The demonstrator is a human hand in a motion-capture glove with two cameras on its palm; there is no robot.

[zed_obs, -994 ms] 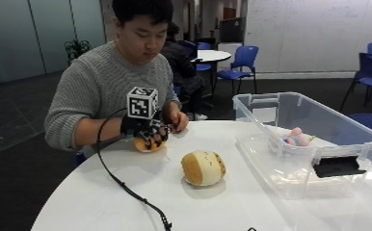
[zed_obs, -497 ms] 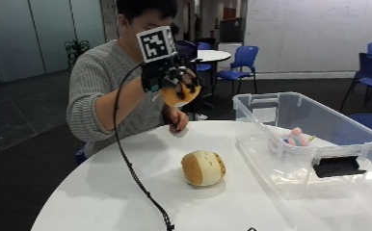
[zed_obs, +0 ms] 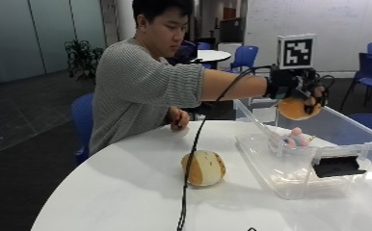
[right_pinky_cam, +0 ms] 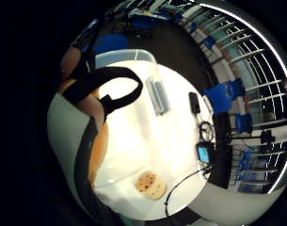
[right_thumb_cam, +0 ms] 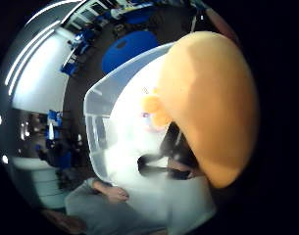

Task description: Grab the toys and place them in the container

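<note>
Outside view: nearest, a round tan plush toy [zed_obs: 203,167] lies on the white table [zed_obs: 109,192], not yet collected. Beyond it, the clear container [zed_obs: 272,175] holds a small pink toy [zed_obs: 294,137]. Above its far end the gloved right hand [zed_obs: 298,91] grips an orange toy [zed_obs: 298,109]. This looks like the placing step; next, lower and release.

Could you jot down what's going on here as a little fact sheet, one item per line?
Person: seated at a white round table
Gloved right hand: raised over the clear container, holding an orange toy
Bare hand: resting on the table
In container: a small pink toy
Still on table: a round cream toy, beside the container
</note>
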